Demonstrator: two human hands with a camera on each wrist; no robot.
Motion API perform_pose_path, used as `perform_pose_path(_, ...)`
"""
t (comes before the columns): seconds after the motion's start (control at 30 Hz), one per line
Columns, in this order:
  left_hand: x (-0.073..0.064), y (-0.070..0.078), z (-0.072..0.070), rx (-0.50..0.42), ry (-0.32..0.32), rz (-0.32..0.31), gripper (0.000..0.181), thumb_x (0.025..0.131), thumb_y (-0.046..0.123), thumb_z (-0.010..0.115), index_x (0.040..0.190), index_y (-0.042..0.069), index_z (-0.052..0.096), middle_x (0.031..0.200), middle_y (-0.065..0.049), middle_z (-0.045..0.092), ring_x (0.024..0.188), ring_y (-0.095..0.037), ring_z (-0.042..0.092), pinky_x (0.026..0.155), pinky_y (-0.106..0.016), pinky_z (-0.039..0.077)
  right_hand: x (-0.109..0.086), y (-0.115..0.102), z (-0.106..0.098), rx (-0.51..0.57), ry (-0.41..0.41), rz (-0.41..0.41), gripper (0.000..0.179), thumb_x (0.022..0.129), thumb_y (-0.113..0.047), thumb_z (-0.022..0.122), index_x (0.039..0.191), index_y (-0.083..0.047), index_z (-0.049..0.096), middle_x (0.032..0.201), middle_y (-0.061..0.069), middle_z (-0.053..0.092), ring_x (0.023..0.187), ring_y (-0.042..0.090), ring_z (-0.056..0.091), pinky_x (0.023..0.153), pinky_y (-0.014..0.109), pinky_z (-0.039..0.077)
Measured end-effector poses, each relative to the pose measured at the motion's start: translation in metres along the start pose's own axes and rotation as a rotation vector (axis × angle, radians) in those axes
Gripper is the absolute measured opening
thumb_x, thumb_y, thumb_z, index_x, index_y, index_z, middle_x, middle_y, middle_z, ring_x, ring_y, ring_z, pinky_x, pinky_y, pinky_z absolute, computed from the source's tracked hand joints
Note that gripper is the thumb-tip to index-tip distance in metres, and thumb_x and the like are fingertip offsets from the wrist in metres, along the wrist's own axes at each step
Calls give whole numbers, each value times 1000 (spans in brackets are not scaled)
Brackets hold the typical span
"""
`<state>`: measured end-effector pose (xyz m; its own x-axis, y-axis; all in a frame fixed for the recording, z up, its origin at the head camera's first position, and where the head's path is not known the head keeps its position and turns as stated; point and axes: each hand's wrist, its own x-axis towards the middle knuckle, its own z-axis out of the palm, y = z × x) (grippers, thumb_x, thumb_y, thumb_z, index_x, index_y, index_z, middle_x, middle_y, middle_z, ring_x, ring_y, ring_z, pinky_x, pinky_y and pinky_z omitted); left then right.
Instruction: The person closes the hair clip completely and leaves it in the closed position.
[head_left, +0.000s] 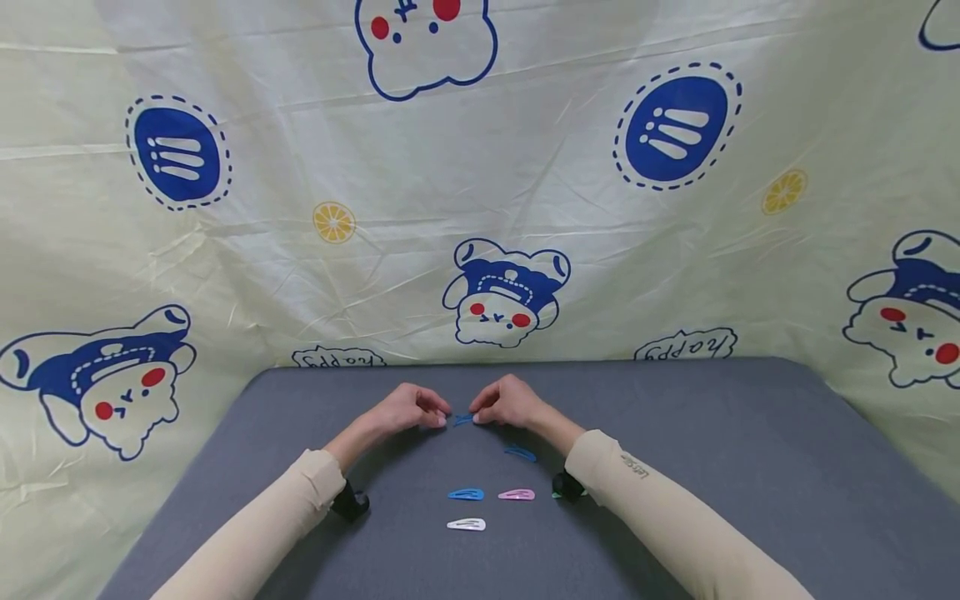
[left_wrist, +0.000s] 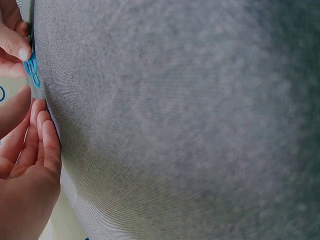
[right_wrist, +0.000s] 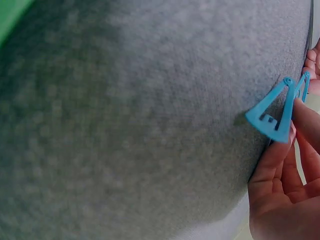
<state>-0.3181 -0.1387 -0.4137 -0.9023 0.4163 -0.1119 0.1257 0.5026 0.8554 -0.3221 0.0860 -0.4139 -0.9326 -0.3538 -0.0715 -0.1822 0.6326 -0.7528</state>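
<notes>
A pale printed cloth (head_left: 480,167) rises at 12 o'clock behind the grey table (head_left: 712,433), over which the left hand (head_left: 409,408), empty with its thumb parted from its fingers, hangs at 9 o'clock of the right hand (head_left: 510,402), whose thumb and fingers pinch a blue hair clip (head_left: 462,420) just beside the left fingertips. With that pinched clip as the dial's centre, a white clip (head_left: 467,524) lies out at 6 o'clock, a flat blue clip (head_left: 467,494) nearer at 6, a pink clip (head_left: 517,494) at 5, and a third blue clip (head_left: 521,454) at 4.
</notes>
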Motion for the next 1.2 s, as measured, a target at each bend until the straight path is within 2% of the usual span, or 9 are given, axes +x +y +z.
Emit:
perform_pose_path(0.27, 1, -3, -1, -9, -10, 6, 19, 90, 3, 69, 108, 0, 72, 95, -5, 69, 85, -17, 57, 80, -32, 47, 0, -1, 1, -39, 12, 6, 4, 88, -11, 75, 90, -12, 78, 81, -2, 67, 70, 15, 55, 62, 25, 48)
perform_pose_path(0.73, -5, 0, -5, 11, -33, 49, 22, 90, 7, 70, 110, -1, 72, 103, -8, 70, 89, -17, 56, 83, -33, 48, -4, -3, -8, 17, -33, -35, 3, 89, -8, 73, 88, -7, 76, 76, 0, 66, 69, 15, 58, 62, 27, 52)
perform_pose_path(1.0, -7, 6, -5, 19, 16, 49, 21, 89, 5, 71, 108, -5, 71, 98, -8, 70, 84, -16, 60, 79, -34, 51, -14, -5, -18, 17, -44, -57, 4, 90, -8, 72, 88, -6, 75, 76, 2, 66, 70, 18, 59, 65, 31, 53)
perform_pose_path(1.2, -12, 12, 1, 60, 25, 57, 24, 89, 9, 73, 109, -3, 71, 97, -5, 70, 85, -17, 59, 76, -32, 49, -24, -9, -26, 16, -31, -87, 4, 90, -8, 72, 89, -7, 75, 77, 1, 66, 68, 18, 57, 64, 31, 52)
